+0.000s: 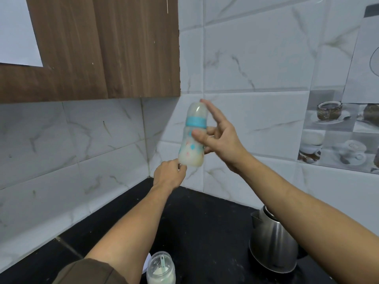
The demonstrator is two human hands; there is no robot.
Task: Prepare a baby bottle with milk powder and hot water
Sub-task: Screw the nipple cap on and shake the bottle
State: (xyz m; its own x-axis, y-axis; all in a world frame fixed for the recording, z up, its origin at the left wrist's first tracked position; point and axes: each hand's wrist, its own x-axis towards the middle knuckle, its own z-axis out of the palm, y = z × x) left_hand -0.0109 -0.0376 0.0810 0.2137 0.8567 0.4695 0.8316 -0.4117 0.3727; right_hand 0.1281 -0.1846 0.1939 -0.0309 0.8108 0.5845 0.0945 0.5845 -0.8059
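2 hands are up at the baby bottle [188, 149], but only 1 grip can really be read. The bottle is clamped by the right hand [223, 140]. The thumb is pressed across the front of the body just under the blue ring [195, 121], the other fingers are wrapped behind, and the index finger is stretched up to touch the top of the clear cap [196, 109]. The left hand [168, 175] is curled at the bottom-left edge of the base. Whether anything is actually pinched there can't be told, since it's a bit blurred. The bottle is held roughly upright in mid-air, well above the black countertop [205, 222] and in front of the tiled wall corner, with milky liquid pooled in its lower part.

Handling-wise, fwiw: it's probably light, being only part filled, and the plastic body looks stiff enough to be squeezed without giving. It could be slick if wet, and warm if hot water was used. So the waist under the ring is likely the best spot to be gripped, with the cap pinned by a finger in case shaking is meant and the ring isn't fully tight.

Further out, a steel kettle [272, 242] is parked on the counter at the right. A jar of white powder [161, 271] with a scoop [162, 260] inside is seen at the bottom edge.
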